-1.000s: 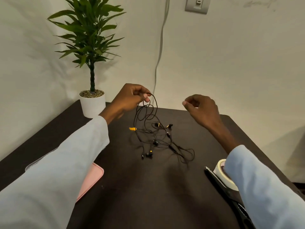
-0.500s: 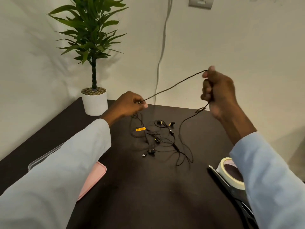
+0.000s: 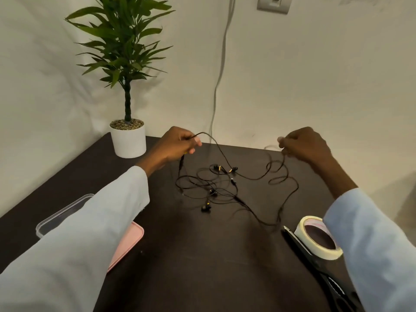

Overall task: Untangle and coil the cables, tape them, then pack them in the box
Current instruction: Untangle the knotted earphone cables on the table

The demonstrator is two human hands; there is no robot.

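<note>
A tangle of thin black earphone cables (image 3: 216,188) with small yellow-marked earbuds lies in the middle of the dark table (image 3: 202,266). My left hand (image 3: 177,145) pinches one strand above the table's far left part. My right hand (image 3: 304,145) is closed on another stretch of the same cable at the far right; loose loops hang from it to the table. A roll of white tape (image 3: 319,240) sits at the right, partly under my right sleeve. A clear plastic box (image 3: 63,212) shows at the left behind my left sleeve, with a pink lid (image 3: 128,244) beside it.
Black scissors (image 3: 319,271) lie along the right edge next to the tape. A potted plant in a white pot (image 3: 128,140) stands at the table's far left corner. A grey wall cable (image 3: 219,70) runs down behind the table.
My right hand has dropped from its raised pull to table height, and the cable between my hands has gone slack into loops. The left hand stays nearly in place.
</note>
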